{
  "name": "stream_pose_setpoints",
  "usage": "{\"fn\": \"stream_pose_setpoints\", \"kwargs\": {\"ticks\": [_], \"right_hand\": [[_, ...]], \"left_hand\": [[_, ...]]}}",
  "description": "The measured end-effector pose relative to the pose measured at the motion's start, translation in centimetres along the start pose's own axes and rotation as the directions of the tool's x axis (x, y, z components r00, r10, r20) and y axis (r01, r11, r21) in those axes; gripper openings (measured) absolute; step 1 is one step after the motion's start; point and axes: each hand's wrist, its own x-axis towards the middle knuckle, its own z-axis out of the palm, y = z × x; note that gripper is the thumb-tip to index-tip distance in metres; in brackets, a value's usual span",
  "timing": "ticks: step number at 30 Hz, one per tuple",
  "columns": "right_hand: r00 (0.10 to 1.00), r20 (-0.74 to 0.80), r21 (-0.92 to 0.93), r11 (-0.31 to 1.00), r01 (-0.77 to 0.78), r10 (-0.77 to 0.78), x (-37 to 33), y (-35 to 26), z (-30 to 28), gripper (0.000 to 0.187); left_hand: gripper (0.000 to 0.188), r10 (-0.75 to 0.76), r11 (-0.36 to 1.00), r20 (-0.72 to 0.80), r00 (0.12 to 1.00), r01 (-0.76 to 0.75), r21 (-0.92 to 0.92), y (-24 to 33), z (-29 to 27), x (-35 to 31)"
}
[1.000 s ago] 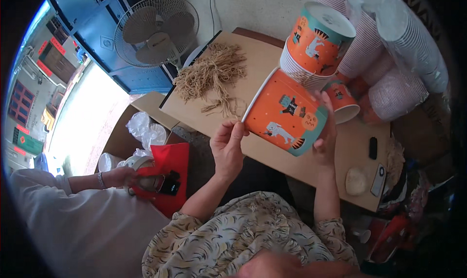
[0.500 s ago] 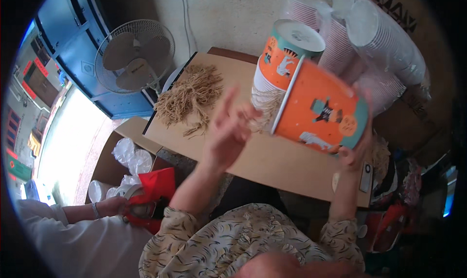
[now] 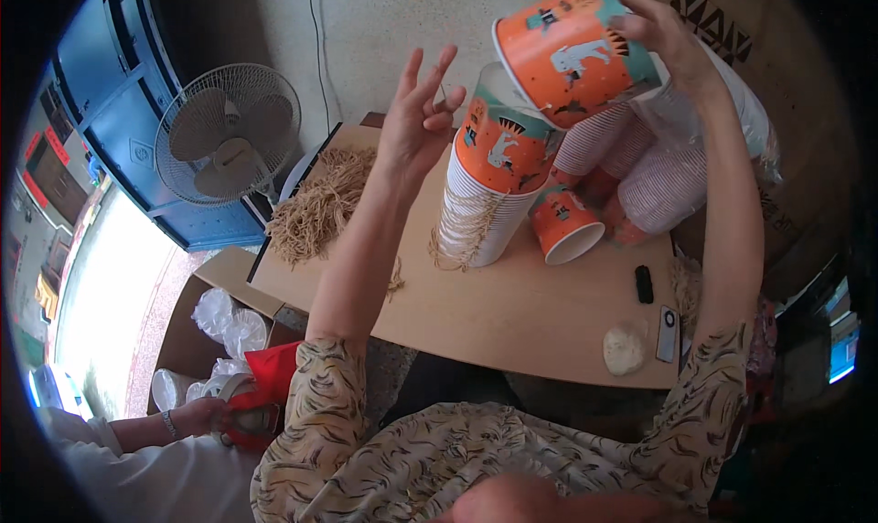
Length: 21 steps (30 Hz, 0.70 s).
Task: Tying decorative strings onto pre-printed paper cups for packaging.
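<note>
My right hand [image 3: 663, 34] grips an orange paper bucket [image 3: 572, 52] with teal and animal print by its teal base end. The bucket is tilted, its white rim turned to the lower left, above a tall stack of nested paper buckets [image 3: 498, 157]. That stack stands upside down on the table, with strands of tan twine [image 3: 476, 221] hanging against its side. Left of the stack's top, my left hand [image 3: 421, 112] is raised with fingers apart and no object visible in it. A similar orange bucket [image 3: 567, 226] lies tipped beside the stack.
Tan twine is heaped [image 3: 320, 203] on the table's left [image 3: 512, 313]. Plastic-wrapped cup stacks [image 3: 668, 176] stand at the back right. A black object [image 3: 645, 285] and a pale round lump [image 3: 625, 351] lie near the right edge. A fan [image 3: 229, 134] and a person's hand [image 3: 201, 416] are at left.
My right hand has carried the bucket up and away from me, to above the stack. My left hand has risen beside the stack's top. The tipped bucket now shows.
</note>
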Motion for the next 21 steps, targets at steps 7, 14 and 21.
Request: {"fn": "stream_pose_setpoints", "kwargs": {"ticks": [7,14,21], "right_hand": [[0.934,0.171,0.036,0.946,-0.323,0.312,3.8,0.6,3.6,0.105],[0.97,0.083,-0.004,0.973,-0.229,0.228,3.3,1.6,6.1,0.107],[0.964,0.187,-0.298,0.946,-0.129,0.19,4.2,1.8,6.7,0.105]], "left_hand": [[0.079,-0.055,0.99,-0.171,0.984,0.031,-0.138,-2.4,-4.2,-4.3],[0.074,-0.159,0.94,-0.273,0.949,0.061,-0.334,-5.1,-6.5,-6.3],[0.079,-0.221,0.953,-0.331,0.917,0.131,-0.274,-7.0,-8.1,-8.3]]}}
